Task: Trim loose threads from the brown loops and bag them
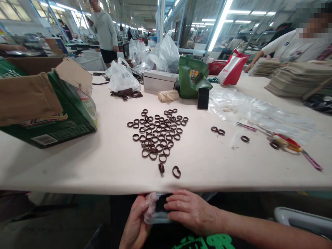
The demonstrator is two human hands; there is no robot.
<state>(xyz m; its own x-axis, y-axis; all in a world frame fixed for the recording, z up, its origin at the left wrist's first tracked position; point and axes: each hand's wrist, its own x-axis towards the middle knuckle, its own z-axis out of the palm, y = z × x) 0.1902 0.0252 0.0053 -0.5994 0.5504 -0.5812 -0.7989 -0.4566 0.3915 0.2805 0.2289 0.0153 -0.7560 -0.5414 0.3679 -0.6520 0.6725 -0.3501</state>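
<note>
Below the table's near edge, both my hands hold a small clear plastic bag (pixel 153 214) with something dark inside. My left hand (pixel 136 223) grips its left side, fingers curled round it. My right hand (pixel 193 211) lies over its right side, fingers pressed on the dark content. On the cream table (pixel 103 162) above lies a heap of several dark brown rings (pixel 155 135). Two loose rings (pixel 168 170) sit closest to the edge, just above my hands.
A green cardboard box (pixel 49 103) stands open at the left. Scissors (pixel 287 141) and clear plastic sheets (pixel 254 110) lie at the right, with a few stray rings (pixel 218 130). A phone (pixel 203 98), white box, green bag and plastic bags stand behind. People work at the far side.
</note>
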